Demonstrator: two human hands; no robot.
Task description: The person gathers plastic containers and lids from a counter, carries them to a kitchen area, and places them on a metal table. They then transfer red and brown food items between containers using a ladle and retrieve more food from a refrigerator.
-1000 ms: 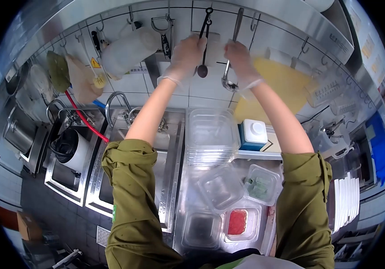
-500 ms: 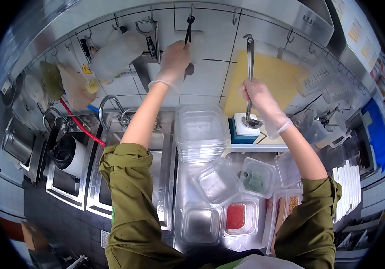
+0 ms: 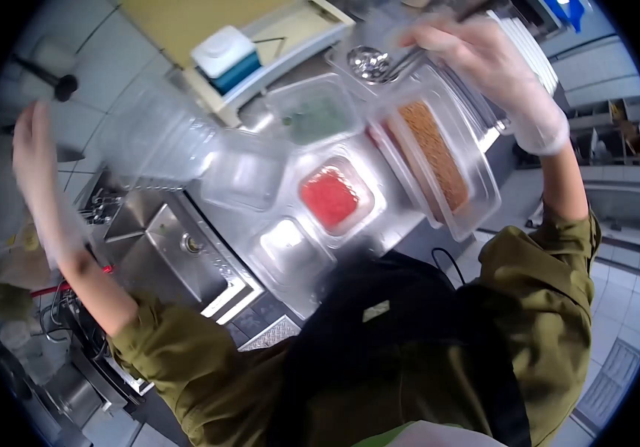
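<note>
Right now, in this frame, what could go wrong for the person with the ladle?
The ladle in the right hand is out over closely packed containers, so its bowl could clip a rim near the brown food. The red food appears uncovered, so anything dripping or falling might land in it. The left hand is up close to a hanging dark spoon, and could knock it.

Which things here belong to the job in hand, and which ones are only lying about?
In the job, it seems: ladle, held in the right hand; dark spoon near the left hand.

Apparently just about: stacked clear containers; container of red food; long container of brown food; white-topped box.
</note>
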